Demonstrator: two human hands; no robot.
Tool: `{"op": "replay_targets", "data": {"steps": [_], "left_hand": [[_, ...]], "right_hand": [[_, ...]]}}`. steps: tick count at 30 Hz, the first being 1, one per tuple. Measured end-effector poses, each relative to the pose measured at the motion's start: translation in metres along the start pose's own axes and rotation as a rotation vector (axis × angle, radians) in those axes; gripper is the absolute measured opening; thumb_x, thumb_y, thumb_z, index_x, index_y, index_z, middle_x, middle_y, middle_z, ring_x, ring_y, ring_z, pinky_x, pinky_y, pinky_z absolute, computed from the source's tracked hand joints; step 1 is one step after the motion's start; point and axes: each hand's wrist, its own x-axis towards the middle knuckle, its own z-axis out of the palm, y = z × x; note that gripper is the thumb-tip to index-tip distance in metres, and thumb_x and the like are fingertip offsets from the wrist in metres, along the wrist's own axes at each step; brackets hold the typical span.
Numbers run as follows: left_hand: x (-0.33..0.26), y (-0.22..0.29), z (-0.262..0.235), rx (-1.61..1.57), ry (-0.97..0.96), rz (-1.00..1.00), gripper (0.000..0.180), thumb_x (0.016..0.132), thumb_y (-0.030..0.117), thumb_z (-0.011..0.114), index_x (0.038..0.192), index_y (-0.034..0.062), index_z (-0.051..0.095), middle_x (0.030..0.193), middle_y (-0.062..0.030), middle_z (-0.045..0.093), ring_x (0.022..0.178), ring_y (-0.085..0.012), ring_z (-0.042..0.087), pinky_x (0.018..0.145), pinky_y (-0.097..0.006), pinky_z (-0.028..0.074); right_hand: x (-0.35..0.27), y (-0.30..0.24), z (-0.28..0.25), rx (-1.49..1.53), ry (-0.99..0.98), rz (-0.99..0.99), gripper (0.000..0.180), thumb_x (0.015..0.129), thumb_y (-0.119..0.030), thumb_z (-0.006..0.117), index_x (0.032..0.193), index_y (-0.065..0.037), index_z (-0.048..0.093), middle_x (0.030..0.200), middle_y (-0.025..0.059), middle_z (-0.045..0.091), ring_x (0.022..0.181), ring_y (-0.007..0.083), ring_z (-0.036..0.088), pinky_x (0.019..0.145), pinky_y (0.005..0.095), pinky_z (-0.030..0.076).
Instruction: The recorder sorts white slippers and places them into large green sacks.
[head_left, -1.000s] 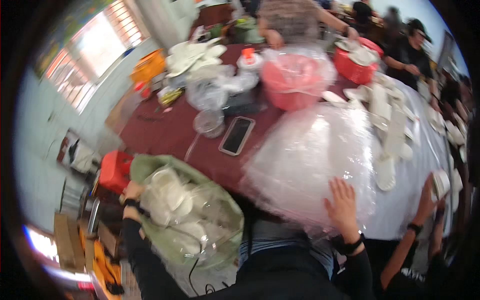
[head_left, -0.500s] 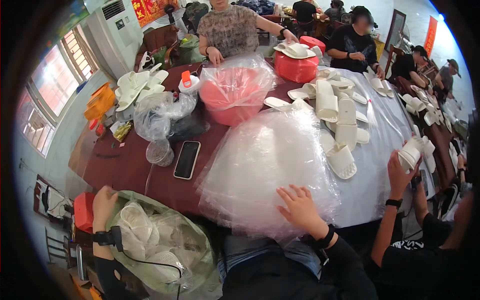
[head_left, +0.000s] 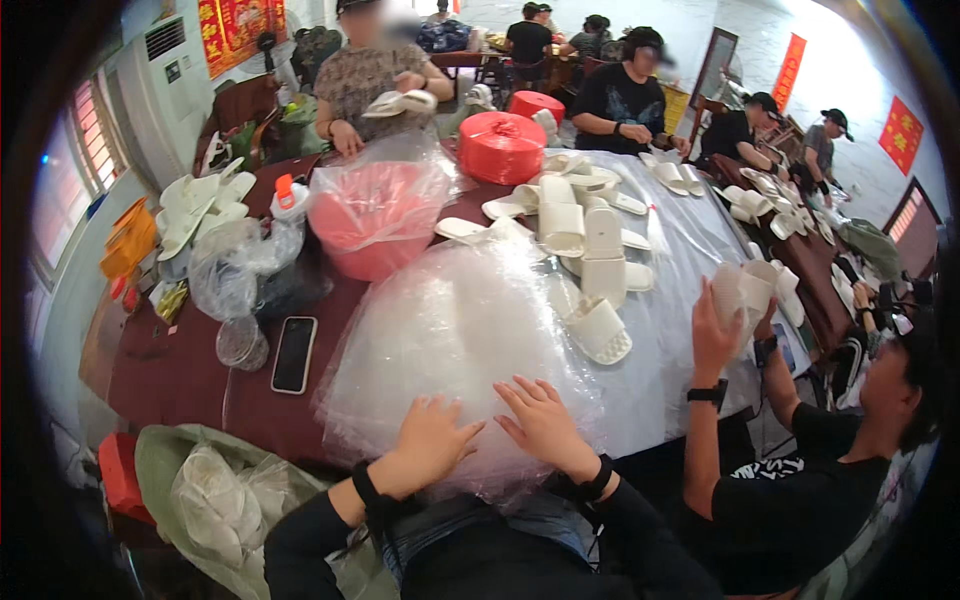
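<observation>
A big stack of clear plastic bags (head_left: 440,310) covers the table's near edge in front of me. My left hand (head_left: 428,440) rests on its near part with the fingers spread. Beside it, my right hand (head_left: 540,420) also lies flat on the plastic, fingers apart. Neither hand grips anything. White slippers (head_left: 600,265) are heaped just beyond the stack to the right, a few touching the plastic. Down at my left, an open green sack (head_left: 165,460) holds white slippers (head_left: 215,495) and clear plastic.
Left of the stack lie a phone (head_left: 294,355), a clear plastic jar (head_left: 241,343) and a pink basin (head_left: 370,225). A red twine roll (head_left: 500,147) stands farther back. At the right, a co-worker holds slippers (head_left: 743,300); across the table another person holds a pair.
My left hand has moved from the green sack onto the plastic stack, next to my right hand. The view has turned right. The person opposite has lifted slippers off the red roll.
</observation>
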Motion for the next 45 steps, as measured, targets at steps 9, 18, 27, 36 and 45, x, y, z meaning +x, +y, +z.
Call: {"op": "replay_targets", "data": {"steps": [9,18,27,36,45], "left_hand": [[-0.023,0.032,0.026,-0.136,0.014,-0.27,0.056,0.079,0.052,0.058,0.128,0.0264,0.052,0.133,-0.0248,0.041,0.118,-0.048,0.039,0.099,-0.056,0.028],[-0.021,0.035,0.029,-0.174,0.06,-0.345,0.068,0.076,0.057,0.059,0.133,0.0224,0.047,0.138,-0.0282,0.032,0.123,-0.0521,0.03,0.102,-0.058,0.023],[-0.025,0.031,0.029,-0.227,-0.006,-0.367,0.079,0.07,0.059,0.065,0.136,0.0236,0.041,0.141,-0.0281,0.027,0.127,-0.052,0.025,0.102,-0.06,0.021],[-0.029,0.024,0.041,-0.225,0.013,-0.419,0.075,0.072,0.055,0.065,0.136,0.0215,0.042,0.142,-0.0281,0.025,0.129,-0.0515,0.021,0.103,-0.06,0.018],[-0.026,0.027,0.041,-0.214,0.061,-0.437,0.068,0.077,0.05,0.063,0.134,0.0194,0.044,0.142,-0.0278,0.025,0.129,-0.0502,0.021,0.104,-0.06,0.017]], "right_hand": [[0.002,0.116,-0.031,0.201,0.511,0.282,0.037,0.077,-0.008,0.065,0.112,-0.006,0.057,0.118,0.0145,0.056,0.112,0.0331,0.05,0.092,0.042,0.04],[0.028,0.205,-0.002,-0.361,-0.043,0.288,0.052,0.072,-0.016,0.068,0.122,-0.015,0.051,0.133,0.0148,0.043,0.119,0.0346,0.044,0.093,0.0455,0.04],[0.034,0.214,-0.048,-0.055,-0.496,0.446,0.04,0.071,-0.029,0.073,0.098,-0.004,0.058,0.102,0.0144,0.061,0.098,0.0326,0.057,0.08,0.04,0.046],[-0.014,0.194,-0.1,0.591,-0.102,0.431,0.026,0.076,-0.018,0.073,0.086,-0.003,0.054,0.081,-0.0002,0.056,0.084,0.0081,0.051,0.078,0.0239,0.042],[0.029,0.194,-0.04,0.382,-0.089,0.393,0.028,0.078,-0.024,0.071,0.091,-0.004,0.056,0.103,0.0116,0.056,0.09,0.0256,0.054,0.075,0.0332,0.043]]}}
